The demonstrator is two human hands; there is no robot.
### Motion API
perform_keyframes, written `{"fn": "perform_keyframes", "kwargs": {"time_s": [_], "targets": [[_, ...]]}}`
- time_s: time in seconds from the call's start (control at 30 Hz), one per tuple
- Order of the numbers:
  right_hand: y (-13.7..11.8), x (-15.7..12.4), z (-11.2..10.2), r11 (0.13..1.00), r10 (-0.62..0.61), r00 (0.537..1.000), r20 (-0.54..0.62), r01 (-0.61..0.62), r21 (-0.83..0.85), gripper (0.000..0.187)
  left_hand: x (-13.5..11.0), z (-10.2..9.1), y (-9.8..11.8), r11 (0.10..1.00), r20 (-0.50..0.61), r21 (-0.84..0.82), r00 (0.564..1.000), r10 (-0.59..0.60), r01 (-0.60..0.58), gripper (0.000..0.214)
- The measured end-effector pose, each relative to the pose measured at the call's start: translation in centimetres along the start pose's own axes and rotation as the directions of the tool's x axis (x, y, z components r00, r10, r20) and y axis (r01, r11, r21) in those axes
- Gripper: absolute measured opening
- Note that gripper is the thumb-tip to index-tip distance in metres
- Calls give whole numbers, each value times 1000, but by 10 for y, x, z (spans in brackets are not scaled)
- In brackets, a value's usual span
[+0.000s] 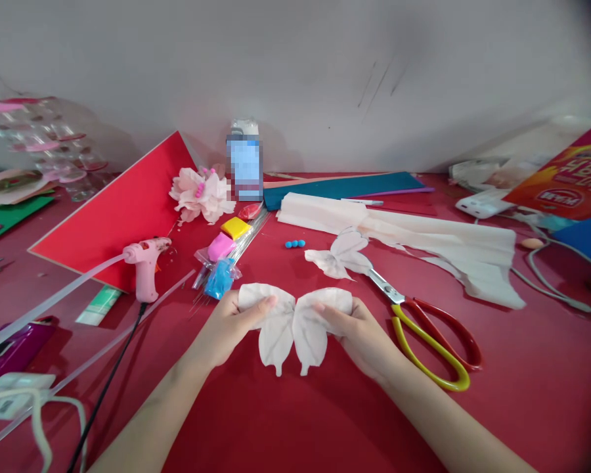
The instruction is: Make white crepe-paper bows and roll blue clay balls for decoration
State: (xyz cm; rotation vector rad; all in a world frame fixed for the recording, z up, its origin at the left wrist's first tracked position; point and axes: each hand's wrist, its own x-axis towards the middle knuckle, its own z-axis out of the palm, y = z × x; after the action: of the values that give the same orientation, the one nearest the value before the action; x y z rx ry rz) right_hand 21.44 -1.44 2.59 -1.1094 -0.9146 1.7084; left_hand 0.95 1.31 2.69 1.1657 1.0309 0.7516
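Observation:
Between my two hands a white paper butterfly is spread out above the red table, its lower wings hanging down. My left hand pinches the left upper wing, thumb on top. On the other side my right hand grips the right upper wing the same way; the fingers behind the paper are hidden. Scissors with one red and one yellow handle lie just beyond my right hand. At their blades rests another white paper cutout with drawn outlines. Several small blue balls sit in a row behind the butterfly.
Left of centre are a pink glue gun with a long glue stick, a red board and blue wrapped clay. A pale paper flower and a phone stand behind. White crepe paper stretches across the right.

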Motion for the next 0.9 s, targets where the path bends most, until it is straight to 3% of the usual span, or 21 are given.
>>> {"fn": "perform_keyframes", "kwargs": {"time_s": [0.17,0.27,0.37,0.5,0.63,0.73,0.9], "targets": [[-4,-1,-5,994,98,995,31,-96,-58,25,1,-3,0,999,-11,-13,999,-34,34,25],[-3,0,-7,979,165,981,103,-151,-137,27,2,-6,0,998,-65,23,996,-64,65,26],[-1,0,-5,971,184,978,95,-166,-170,29,3,-5,1,997,-138,1,987,-81,82,32],[1,1,-5,986,123,992,14,-121,-110,29,4,-1,4,984,0,-157,996,-86,85,43],[1,2,-5,992,112,994,-16,-113,-58,28,2,0,2,985,78,-104,988,-131,139,55],[2,4,-5,989,138,990,33,-136,-50,34,1,0,-2,988,105,-50,984,-141,146,49],[7,6,-5,978,113,992,48,-103,-180,39,2,1,-2,992,136,-23,984,-119,123,35]]}}
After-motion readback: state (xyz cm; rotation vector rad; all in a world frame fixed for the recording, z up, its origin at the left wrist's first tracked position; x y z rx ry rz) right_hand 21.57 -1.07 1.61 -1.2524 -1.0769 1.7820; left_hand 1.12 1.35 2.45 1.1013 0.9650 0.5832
